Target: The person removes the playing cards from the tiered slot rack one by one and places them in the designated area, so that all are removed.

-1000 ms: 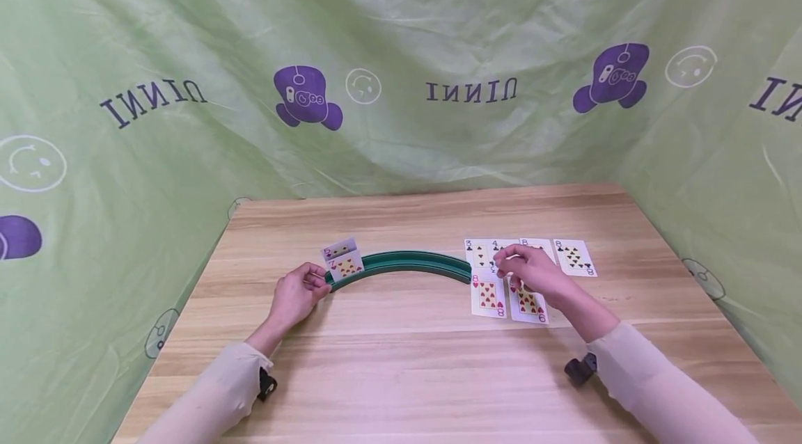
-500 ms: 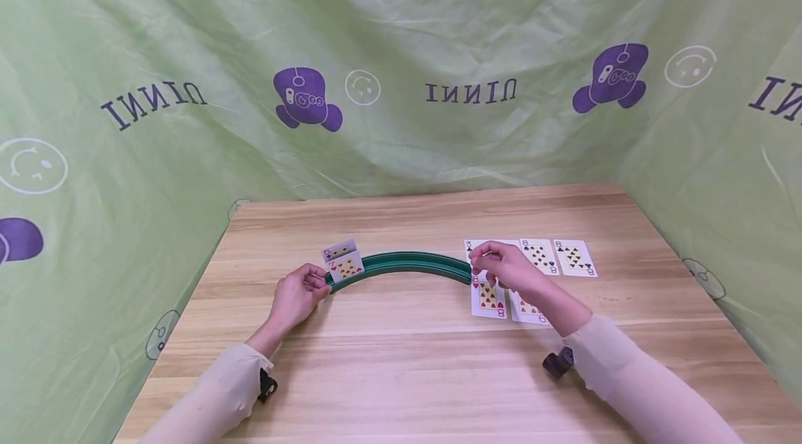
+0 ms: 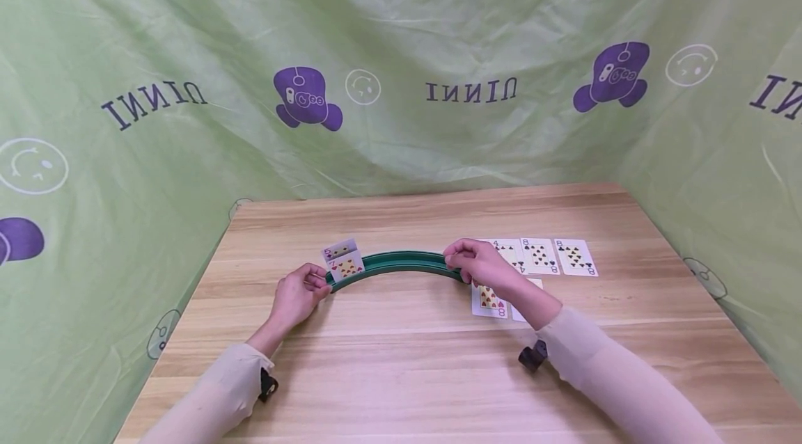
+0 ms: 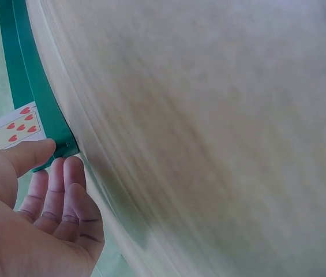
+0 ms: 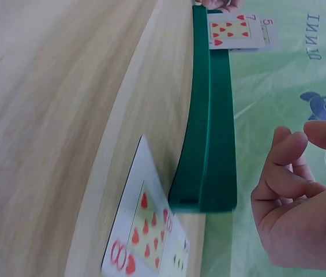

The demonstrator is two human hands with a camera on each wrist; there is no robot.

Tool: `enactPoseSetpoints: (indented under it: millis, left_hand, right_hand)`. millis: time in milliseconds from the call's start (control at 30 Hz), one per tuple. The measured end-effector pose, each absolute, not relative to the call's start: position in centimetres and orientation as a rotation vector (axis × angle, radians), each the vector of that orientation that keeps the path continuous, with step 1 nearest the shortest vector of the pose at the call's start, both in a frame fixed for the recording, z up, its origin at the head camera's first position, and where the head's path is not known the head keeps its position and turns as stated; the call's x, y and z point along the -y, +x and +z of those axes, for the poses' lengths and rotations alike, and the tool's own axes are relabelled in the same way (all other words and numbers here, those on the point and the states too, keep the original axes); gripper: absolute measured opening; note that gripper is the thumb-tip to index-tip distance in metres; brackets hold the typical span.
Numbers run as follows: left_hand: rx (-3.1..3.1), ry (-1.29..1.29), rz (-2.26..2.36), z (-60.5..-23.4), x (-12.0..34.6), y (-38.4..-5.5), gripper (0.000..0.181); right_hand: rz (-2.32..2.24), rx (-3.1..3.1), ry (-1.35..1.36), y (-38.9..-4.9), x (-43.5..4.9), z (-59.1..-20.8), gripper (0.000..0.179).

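A curved green card holder (image 3: 401, 262) lies on the table. Two playing cards stand at its left end, a seven of hearts (image 3: 346, 268) in front of a five (image 3: 340, 249). My left hand (image 3: 296, 296) pinches that end, thumb (image 4: 38, 153) on the front face. My right hand (image 3: 481, 266) hovers by the holder's right end; in the right wrist view its fingers (image 5: 287, 150) curl loosely with nothing between them. Below it lies an eight of hearts (image 3: 489, 300), partly covered. Behind the hand are a four (image 3: 510, 252) and two black eights (image 3: 540, 256).
The wooden table (image 3: 388, 374) is enclosed by a green printed curtain (image 3: 401, 138) at the back and sides. Another card (image 3: 516, 314) shows partly under the right forearm. Wrist cameras sit at both cuffs, the right one (image 3: 532, 355) close above the tabletop.
My right hand has moved left from over the cards to the holder's right end, uncovering the four and the two black eights. My left hand stays at the holder's left end.
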State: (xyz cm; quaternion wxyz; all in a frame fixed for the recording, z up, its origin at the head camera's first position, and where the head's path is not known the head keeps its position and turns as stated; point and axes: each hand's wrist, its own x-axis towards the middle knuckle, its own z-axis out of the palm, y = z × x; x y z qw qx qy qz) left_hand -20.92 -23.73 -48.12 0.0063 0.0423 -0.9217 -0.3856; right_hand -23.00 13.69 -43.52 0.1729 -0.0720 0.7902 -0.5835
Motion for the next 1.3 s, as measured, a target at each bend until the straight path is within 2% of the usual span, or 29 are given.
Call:
enactPoseSetpoints:
  millis: [133,433,1300]
  left_hand:
    - [2.888,0.136,-1.196,-48.1,23.7,-21.0,0.026]
    - [2.888,0.131,-1.191,-48.1,23.7,-20.9,0.026]
    - [2.879,0.094,-1.15,-48.2,23.7,-20.8,0.025]
  right_hand:
    - [-1.669,-2.235,-0.212,-23.3,-12.6,-43.5,0.031]
    - [-1.7,-2.224,-0.215,-23.8,-9.9,-43.3,0.022]
    - [-1.707,-2.197,-0.291,-25.5,-4.3,-43.9,0.022]
